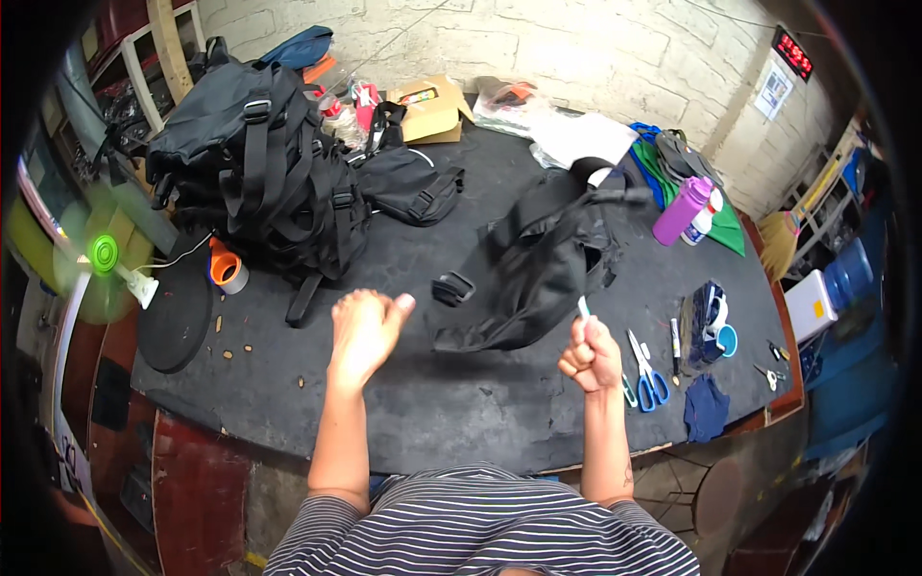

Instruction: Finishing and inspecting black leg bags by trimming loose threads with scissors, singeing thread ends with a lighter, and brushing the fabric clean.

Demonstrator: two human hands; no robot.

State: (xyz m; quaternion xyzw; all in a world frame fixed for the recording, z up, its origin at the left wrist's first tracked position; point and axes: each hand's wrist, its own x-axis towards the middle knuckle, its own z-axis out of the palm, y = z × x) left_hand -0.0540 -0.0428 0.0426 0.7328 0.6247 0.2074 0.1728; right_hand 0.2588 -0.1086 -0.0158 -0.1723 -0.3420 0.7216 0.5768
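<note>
My left hand (367,331) is raised over the near part of the table, its thumb stuck out to the right and its fingers loosely bent. It looks somewhat blurred, and nothing shows in it. My right hand (593,355) is closed in a fist around a small white, narrow piece (583,307) whose tip pokes out above the fingers; its kind is unclear. Between and beyond my hands lies a black fabric bag (543,274), slightly blurred, apart from both hands. A black buckle (453,287) on webbing rests at its left side.
A tall pile of black bags (259,173) stands at the left, beside a tape roll (229,274) and a spinning fan (104,254). On the right are blue-handled scissors (651,384), a marker (675,346), a purple bottle (683,211) and a dark cloth (707,408). A cardboard box (432,110) sits at the back.
</note>
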